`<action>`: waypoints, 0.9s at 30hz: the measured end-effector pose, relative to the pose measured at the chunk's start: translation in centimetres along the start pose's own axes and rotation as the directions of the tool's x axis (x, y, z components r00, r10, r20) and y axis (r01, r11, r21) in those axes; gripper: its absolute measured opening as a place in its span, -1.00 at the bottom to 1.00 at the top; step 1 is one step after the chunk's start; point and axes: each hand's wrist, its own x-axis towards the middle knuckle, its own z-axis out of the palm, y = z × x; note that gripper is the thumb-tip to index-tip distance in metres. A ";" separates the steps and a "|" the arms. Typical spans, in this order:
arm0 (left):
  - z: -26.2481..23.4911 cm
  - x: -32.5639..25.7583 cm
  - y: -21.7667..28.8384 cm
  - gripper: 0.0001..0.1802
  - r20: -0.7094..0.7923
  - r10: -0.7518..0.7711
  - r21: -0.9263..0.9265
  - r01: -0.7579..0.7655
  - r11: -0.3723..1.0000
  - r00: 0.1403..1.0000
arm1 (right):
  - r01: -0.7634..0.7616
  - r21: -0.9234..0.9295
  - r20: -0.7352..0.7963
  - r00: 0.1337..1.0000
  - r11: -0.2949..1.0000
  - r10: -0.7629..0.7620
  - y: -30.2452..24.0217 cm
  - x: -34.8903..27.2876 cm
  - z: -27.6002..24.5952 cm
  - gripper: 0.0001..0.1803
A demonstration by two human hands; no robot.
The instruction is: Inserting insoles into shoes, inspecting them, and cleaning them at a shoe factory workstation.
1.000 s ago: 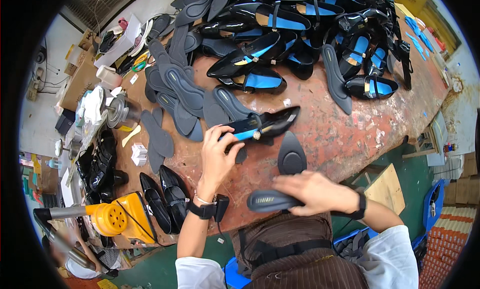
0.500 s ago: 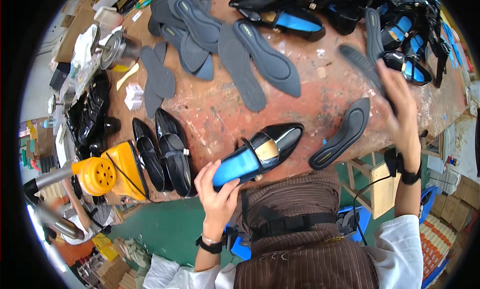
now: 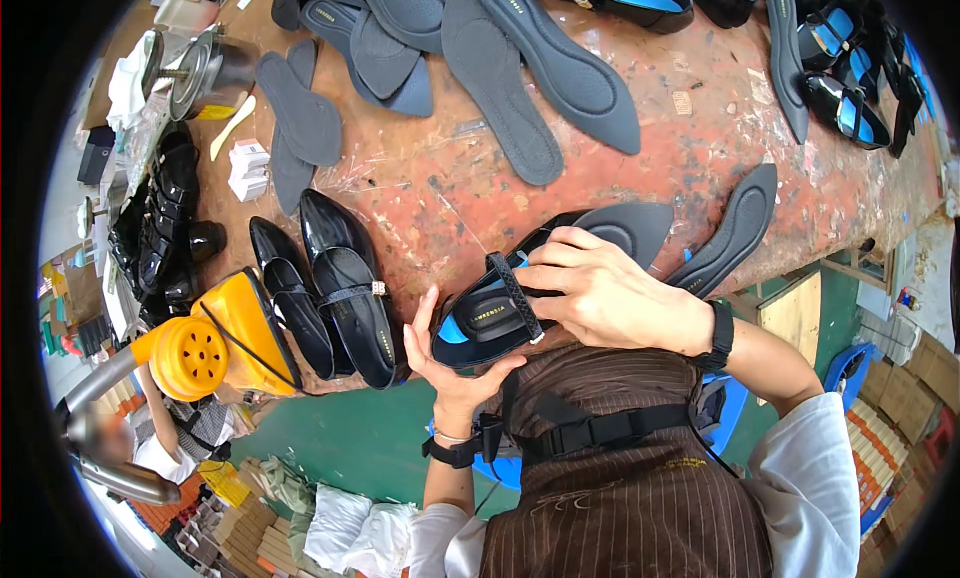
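A black pointed flat shoe [image 3: 516,300] with a braided strap lies near the table's front edge. My left hand [image 3: 455,370] cups its heel end, thumb and fingers on opposite sides. In my right hand [image 3: 610,296] is a dark grey insole [image 3: 640,226]. The heel half of that insole lies inside the shoe, under the strap, with a bit of blue lining [image 3: 453,330] showing at the heel. Its pointed front sticks out over the shoe's toe, which the insole and my right hand mostly cover.
Left of my hands stands a finished-looking pair of black shoes [image 3: 345,288], beside a yellow machine [image 3: 245,328]. Another insole [image 3: 735,233] lies to the right. Several insoles [image 3: 570,73] spread across the back, and black shoes [image 3: 845,113] are heaped at the far right.
My right hand has come from the right side of the table to the shoe, bringing an insole whose heel half is now inside it. My left hand stays at the heel.
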 end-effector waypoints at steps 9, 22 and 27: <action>-0.3 -0.3 -1.0 0.55 0.047 0.047 0.018 -0.048 0.999 0.998 | -0.019 0.052 0.048 0.999 0.998 0.016 -0.4 1.6 2.6 -0.73; -1.6 1.4 -0.6 0.08 0.124 0.069 -0.118 -0.054 0.992 0.990 | 0.176 0.242 0.290 0.925 0.954 -0.244 -0.4 3.2 4.5 -0.43; -1.4 1.5 0.0 -0.46 0.123 -0.010 -0.080 0.020 0.997 0.992 | 0.068 0.086 0.329 0.940 0.994 -0.093 -1.5 3.8 4.9 -0.52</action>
